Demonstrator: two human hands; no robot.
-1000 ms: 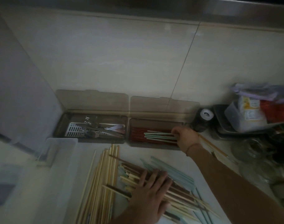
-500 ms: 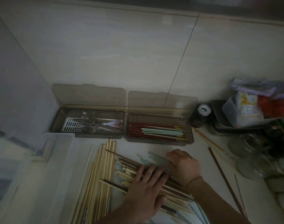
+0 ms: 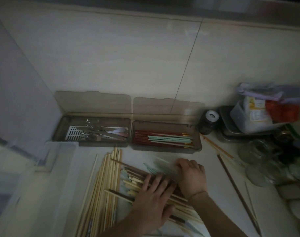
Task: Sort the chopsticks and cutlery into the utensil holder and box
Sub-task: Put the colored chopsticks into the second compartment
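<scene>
Chopstick pile [image 3: 111,182]: a loose heap of pale wooden, dark brown and pale green sticks is spread on the counter [image 3: 214,194], just in front of the two brown boxes; the long pale ones are laid roughly parallel at the pile's left side.
Left hand [image 3: 152,199]: laid flat on the middle of the pile, fingers straight and spread, pressing on the sticks; nothing is gripped.
Right hand [image 3: 191,177]: set on the pile's right end, just beside the left hand, knuckles up and fingers bent down over the pale green sticks [image 3: 156,168]; whether any are actually gripped cannot be told. A thin band is worn at the wrist.
Right box [image 3: 166,147]: directly behind the pile, lid tipped back against the wall; red chopsticks [image 3: 140,139] are laid lengthwise with green chopsticks [image 3: 169,139] on top.
Left box [image 3: 92,144]: touching the right box's left side, lid likewise open; metal cutlery [image 3: 98,132] is seen over a white slotted insert [image 3: 74,134].
Clear tub [image 3: 60,151]: left of the pile, near the left box's front corner.
Stray chopsticks [image 3: 234,189]: well to the right of the pile, lying apart on the counter.
Dark jar [image 3: 208,122]: just right of the right box, with a white cap.
Clutter: a metal tray [image 3: 226,127] with packets and glass jars [image 3: 258,158] is set farther right of the dark jar.
</scene>
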